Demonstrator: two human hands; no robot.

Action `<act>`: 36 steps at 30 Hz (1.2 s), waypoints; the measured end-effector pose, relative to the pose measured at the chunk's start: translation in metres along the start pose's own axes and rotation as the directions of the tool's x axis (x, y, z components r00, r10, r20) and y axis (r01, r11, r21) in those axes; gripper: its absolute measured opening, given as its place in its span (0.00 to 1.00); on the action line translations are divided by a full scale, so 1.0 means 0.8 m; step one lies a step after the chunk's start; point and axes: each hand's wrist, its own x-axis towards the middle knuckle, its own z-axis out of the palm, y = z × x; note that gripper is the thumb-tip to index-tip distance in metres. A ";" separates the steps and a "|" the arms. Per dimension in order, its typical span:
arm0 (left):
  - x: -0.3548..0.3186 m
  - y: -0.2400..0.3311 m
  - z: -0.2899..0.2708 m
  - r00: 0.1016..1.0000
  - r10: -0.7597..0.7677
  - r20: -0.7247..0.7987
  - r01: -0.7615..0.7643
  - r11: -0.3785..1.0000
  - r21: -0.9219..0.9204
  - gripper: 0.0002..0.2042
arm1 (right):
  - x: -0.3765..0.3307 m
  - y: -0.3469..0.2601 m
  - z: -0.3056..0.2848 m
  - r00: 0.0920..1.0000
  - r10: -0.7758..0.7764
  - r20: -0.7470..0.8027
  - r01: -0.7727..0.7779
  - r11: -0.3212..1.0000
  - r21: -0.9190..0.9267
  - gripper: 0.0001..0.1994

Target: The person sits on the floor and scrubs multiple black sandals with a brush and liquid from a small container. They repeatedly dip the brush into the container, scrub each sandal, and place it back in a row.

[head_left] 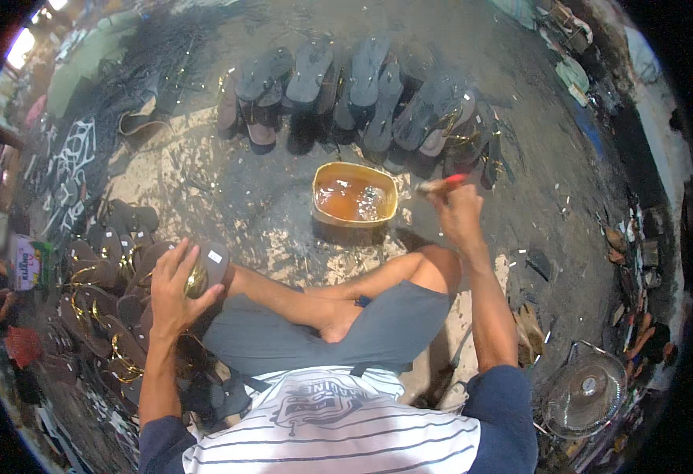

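Note:
My left hand (pixel 174 288) is at the left knee, its fingers and thumb around a brown sandal (pixel 217 268) with a gold strap and a small white sticker. The hand covers part of that sandal. In my right hand (pixel 461 215) is a brush (pixel 444 183) with a red handle, raised to the right of a yellow tub (pixel 356 223). The brush's tip points left toward the tub, apart from it. Amber liquid (pixel 342 199) fills part of the tub, which stands on the floor before my crossed legs.
Many dark soles (pixel 311 75) stand in a curved row beyond the tub. A heap of brown sandals (pixel 94 268) with gold straps lies at the left. To the lower right is a round wire fan (pixel 587 387). A green package (pixel 30 262) sits at the far left. Scraps litter the floor.

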 end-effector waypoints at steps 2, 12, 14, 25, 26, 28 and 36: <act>0.017 0.014 -0.023 0.986 -0.119 -0.119 0.079 0.951 -0.299 0.38 | -0.008 -0.054 -0.016 0.989 0.072 -0.127 -0.031 0.954 0.299 0.16; 0.104 0.172 0.050 0.897 -0.290 0.334 0.070 -0.652 -0.755 0.31 | -0.106 -0.268 0.121 0.986 -0.134 0.097 0.025 0.703 0.711 0.15; 0.087 0.178 0.059 0.894 -0.288 0.344 0.086 -0.642 -0.762 0.31 | -0.100 -0.274 0.130 0.971 -0.236 -0.031 0.206 0.768 0.606 0.14; 0.095 0.189 0.070 0.880 -0.286 0.380 0.037 -0.755 -0.655 0.32 | -0.093 -0.258 0.111 0.856 -0.511 -0.083 0.503 0.783 0.367 0.13; 0.088 0.191 0.072 0.909 -0.208 0.362 0.082 -0.761 -0.644 0.31 | -0.072 -0.263 0.104 0.926 -0.377 -0.009 0.327 0.794 0.513 0.12; 0.089 0.184 0.071 0.937 -0.137 0.321 0.109 -0.759 -0.642 0.31 | -0.061 -0.259 0.105 0.916 -0.393 -0.078 0.382 0.799 0.464 0.14; 0.069 0.175 0.085 0.946 -0.007 0.323 0.211 -0.743 -0.635 0.35 | -0.054 -0.238 0.113 0.985 -0.076 0.155 0.006 0.912 0.410 0.21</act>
